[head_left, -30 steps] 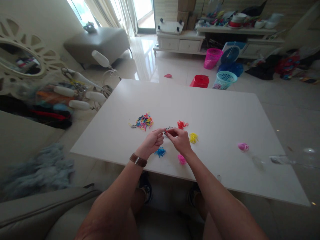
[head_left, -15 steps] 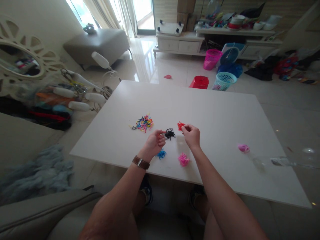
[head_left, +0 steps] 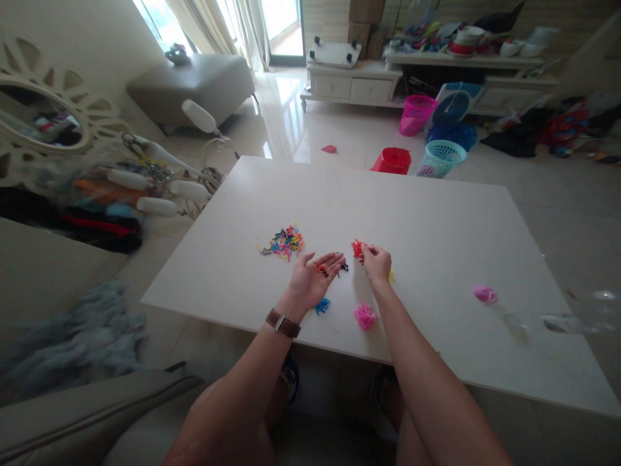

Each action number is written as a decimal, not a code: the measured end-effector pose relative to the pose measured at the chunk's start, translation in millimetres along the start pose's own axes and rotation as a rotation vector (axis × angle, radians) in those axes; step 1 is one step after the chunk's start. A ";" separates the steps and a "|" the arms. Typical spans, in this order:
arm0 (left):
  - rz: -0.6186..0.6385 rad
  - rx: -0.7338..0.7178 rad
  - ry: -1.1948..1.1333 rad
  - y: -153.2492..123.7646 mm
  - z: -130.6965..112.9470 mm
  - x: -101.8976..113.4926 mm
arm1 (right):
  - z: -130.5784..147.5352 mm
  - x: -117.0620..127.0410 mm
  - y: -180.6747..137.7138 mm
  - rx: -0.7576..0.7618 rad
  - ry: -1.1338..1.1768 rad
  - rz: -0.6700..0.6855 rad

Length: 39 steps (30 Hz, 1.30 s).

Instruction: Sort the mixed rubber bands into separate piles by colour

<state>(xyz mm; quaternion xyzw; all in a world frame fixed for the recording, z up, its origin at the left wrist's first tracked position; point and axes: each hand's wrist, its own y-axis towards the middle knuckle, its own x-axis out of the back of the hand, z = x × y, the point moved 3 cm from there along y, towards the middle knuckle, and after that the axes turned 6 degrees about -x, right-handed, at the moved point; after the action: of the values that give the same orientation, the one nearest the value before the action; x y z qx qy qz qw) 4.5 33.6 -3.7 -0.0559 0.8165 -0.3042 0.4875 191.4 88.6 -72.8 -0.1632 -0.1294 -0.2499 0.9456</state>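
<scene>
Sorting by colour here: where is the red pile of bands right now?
In the head view the red pile lies centrally, at the fingertips of the right hand, just right of the open left hand.

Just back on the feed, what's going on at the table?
A person sits at a white table with little coloured piles on it. The left hand lies open, palm up, a few small bands on it. The right hand has its fingertips at the red pile. A mixed pile lies to the left; a blue pile and a pink pile lie nearer the person.
</scene>
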 end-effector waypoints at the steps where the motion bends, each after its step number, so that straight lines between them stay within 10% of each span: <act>1: 0.014 -0.001 0.001 -0.5 -0.8 0.3 | 7.0 0.6 -4.8 0.039 0.018 -0.008; 8: 0.081 0.000 0.025 0.4 1.3 0.9 | 71.3 -2.8 -65.7 0.606 -0.040 0.320; 13: 0.115 0.002 0.079 1.3 6.0 -1.1 | 72.1 -5.5 -85.3 0.739 -0.139 0.555; 30: 0.142 -0.022 0.127 -4.1 14.5 -8.0 | 58.5 3.0 -87.4 0.737 -0.194 0.601; 39: 0.090 -0.079 0.105 9.6 10.7 0.4 | 60.3 8.7 -63.0 0.444 0.017 0.476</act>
<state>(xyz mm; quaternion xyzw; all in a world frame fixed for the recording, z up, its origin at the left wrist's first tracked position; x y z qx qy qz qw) 15.2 36.5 -12.9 -0.0221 0.8539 -0.2520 0.4548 156.5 55.6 0.5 0.0235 -0.1314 0.0111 0.9910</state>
